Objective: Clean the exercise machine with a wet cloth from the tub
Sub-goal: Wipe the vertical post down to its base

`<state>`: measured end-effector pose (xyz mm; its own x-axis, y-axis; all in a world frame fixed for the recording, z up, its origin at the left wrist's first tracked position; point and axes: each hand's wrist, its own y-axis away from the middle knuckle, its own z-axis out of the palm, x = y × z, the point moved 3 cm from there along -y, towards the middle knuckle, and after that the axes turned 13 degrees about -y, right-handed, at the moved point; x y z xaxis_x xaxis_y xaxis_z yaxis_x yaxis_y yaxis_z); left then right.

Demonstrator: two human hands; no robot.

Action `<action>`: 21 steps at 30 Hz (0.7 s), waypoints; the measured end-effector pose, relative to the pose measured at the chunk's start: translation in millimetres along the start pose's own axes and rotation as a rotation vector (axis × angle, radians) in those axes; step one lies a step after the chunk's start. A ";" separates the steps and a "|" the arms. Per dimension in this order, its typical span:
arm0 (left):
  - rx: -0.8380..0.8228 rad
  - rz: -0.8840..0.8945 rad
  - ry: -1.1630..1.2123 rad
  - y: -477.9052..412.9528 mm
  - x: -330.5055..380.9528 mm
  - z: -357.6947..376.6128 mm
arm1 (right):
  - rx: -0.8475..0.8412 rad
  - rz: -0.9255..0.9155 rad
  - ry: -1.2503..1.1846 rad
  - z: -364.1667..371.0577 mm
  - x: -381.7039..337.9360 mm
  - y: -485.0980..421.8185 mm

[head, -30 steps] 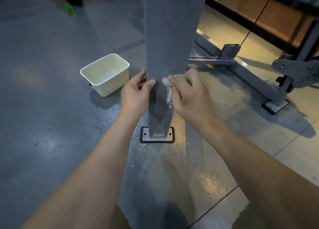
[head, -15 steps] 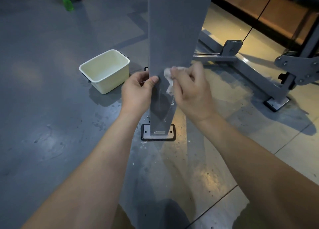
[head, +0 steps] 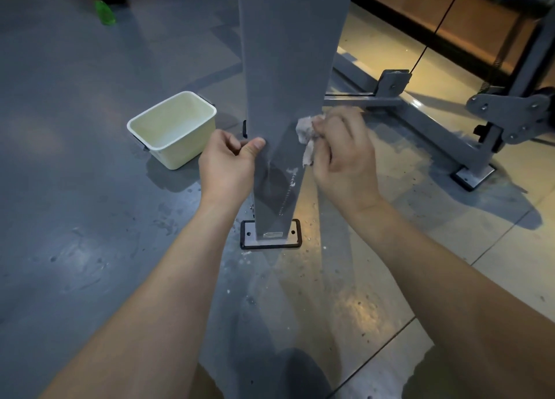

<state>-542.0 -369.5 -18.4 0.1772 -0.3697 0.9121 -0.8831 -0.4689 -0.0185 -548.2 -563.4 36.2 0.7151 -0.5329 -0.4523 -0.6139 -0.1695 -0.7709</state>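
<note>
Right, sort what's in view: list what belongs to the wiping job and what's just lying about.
In the job: cloth, gripped by the right hand; grey post, its edge pinched by the left hand; cream tub.
Lying about: green bottle on the floor; wooden panels at the back.
</note>
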 end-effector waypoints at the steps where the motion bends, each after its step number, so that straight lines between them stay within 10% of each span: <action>1: -0.004 -0.006 0.010 0.3 -0.4 -0.2 | -0.063 0.024 0.006 6.3 6.3 10.5; 5: -0.038 -0.008 0.071 1.6 -1.1 -0.8 | -0.249 0.126 0.004 12.6 19.5 38.9; 12: -0.004 -0.003 0.090 7.9 2.7 1.7 | 0.104 0.012 -0.055 -9.0 -17.9 -17.5; 18: -0.042 -0.024 0.136 13.6 4.8 -0.4 | -0.280 0.159 0.037 27.1 16.4 51.0; 21: -0.072 -0.023 0.163 14.8 5.6 -3.3 | -0.173 0.165 0.024 15.6 4.3 34.5</action>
<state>-555.5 -376.0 -12.2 0.1306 -0.2219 0.9663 -0.9096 -0.4147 0.0277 -561.1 -558.6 0.7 0.5937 -0.5845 -0.5531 -0.7711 -0.2170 -0.5985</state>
